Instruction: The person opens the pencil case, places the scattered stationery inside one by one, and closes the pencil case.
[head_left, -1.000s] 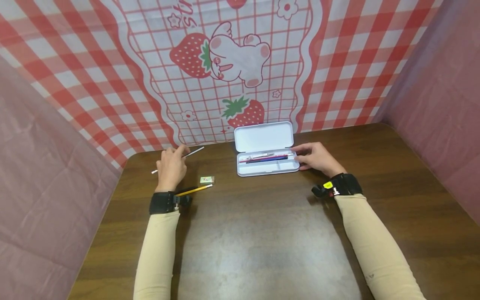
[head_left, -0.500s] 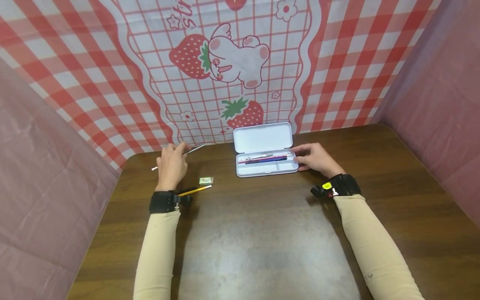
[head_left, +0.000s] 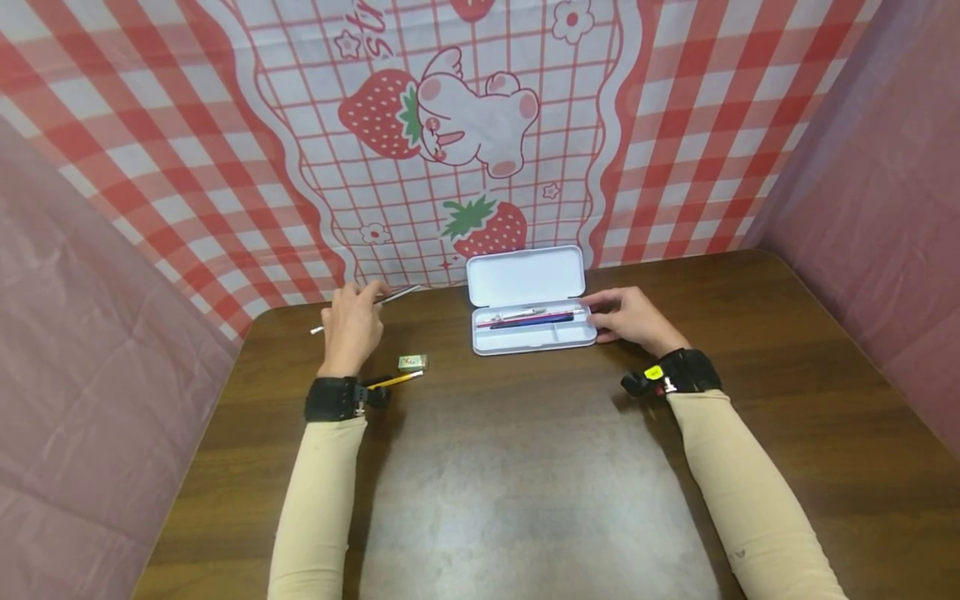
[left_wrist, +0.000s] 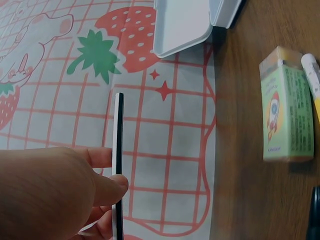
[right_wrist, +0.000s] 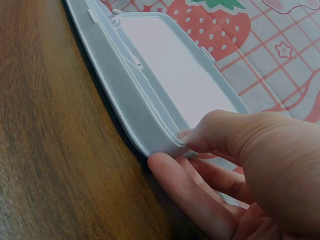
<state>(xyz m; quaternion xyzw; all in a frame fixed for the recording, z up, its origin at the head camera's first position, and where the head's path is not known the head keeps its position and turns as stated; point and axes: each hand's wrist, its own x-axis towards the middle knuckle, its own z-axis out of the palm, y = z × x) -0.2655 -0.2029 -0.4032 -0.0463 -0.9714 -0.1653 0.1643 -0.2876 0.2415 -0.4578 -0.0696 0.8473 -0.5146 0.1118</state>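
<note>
We find the slim black-and-white rod (left_wrist: 118, 130) left of centre in the head view, pinched between thumb and fingers of the left hand (head_left: 351, 329). Its long axis slants from lower left to upper right, the upper end aimed roughly at the open white case (head_left: 525, 279) near centre. The right hand (head_left: 628, 319), well apart from the rod on the case's far side, grips the case's right end. Pens (head_left: 528, 319) lie inside. Below the rod we see an eraser (head_left: 412, 362) and a yellow pencil (head_left: 395, 380).
</note>
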